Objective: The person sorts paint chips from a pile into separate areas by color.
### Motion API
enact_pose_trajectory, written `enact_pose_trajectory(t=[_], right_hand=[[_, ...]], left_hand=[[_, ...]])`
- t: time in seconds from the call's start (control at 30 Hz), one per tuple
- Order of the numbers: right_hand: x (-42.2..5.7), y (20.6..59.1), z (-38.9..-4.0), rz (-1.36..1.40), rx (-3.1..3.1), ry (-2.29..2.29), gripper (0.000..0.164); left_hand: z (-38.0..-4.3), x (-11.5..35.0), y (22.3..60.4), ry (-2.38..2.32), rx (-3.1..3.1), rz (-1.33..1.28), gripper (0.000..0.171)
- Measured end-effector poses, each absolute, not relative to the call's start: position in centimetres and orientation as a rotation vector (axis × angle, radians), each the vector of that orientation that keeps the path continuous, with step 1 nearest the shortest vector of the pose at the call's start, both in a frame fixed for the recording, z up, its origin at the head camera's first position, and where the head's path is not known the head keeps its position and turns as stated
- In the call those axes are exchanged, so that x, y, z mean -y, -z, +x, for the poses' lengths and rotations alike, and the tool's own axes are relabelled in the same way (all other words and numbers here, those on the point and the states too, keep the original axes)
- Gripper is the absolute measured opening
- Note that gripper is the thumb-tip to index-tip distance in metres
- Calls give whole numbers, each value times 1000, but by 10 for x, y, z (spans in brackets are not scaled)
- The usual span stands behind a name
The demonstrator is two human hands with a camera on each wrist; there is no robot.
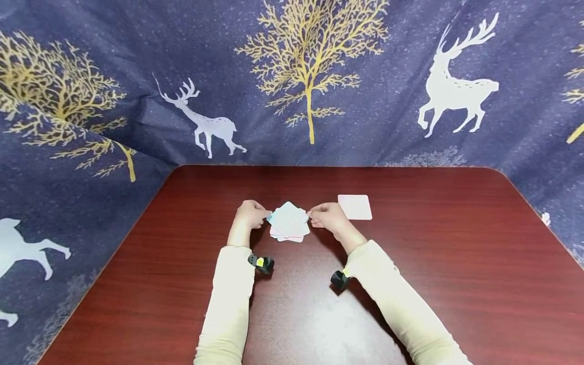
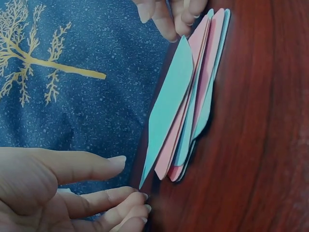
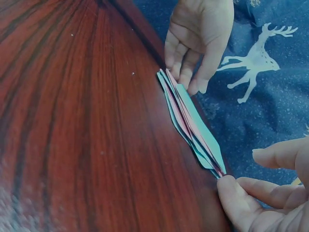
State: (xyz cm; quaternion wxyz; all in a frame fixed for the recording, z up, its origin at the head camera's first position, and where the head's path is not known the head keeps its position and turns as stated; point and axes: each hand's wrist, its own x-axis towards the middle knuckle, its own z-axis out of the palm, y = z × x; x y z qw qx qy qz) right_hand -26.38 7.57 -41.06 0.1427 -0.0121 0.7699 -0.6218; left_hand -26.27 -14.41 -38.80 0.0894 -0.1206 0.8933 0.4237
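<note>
A loose, fanned pile of cards lies on the table between the two hands, pale on top. Seen edge-on in the left wrist view, the pile shows light blue-green and pink layers, its top card tilted up from the rest. My left hand is at the pile's left corner; in its wrist view the thumb and fingers stand apart, fingertips right by the card's tip. On the opposite side my right hand has its fingertips at the pile's right corner, with the thumb spread away in the right wrist view.
A single white card lies just beyond the right hand. The reddish-brown wooden table ends at a blue cloth printed with deer and golden trees. Small black cameras are strapped at both wrists.
</note>
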Motion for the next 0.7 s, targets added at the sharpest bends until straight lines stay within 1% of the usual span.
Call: enact_pose_trajectory(t=[0.27,0.5,0.7], right_hand=[[-74,411,-261,-61,-2220,1796,30],[-73,415,-261,-78,-2199,1817,33],[-70,411,-260,-71,-2201,1835,32]], left_hand=[[-262,143,387,-1301,-2614,-364,21],[-274,148,402,-1319,-2628,-368,7],[-265,145,389,-1370,-2634,-392,11]])
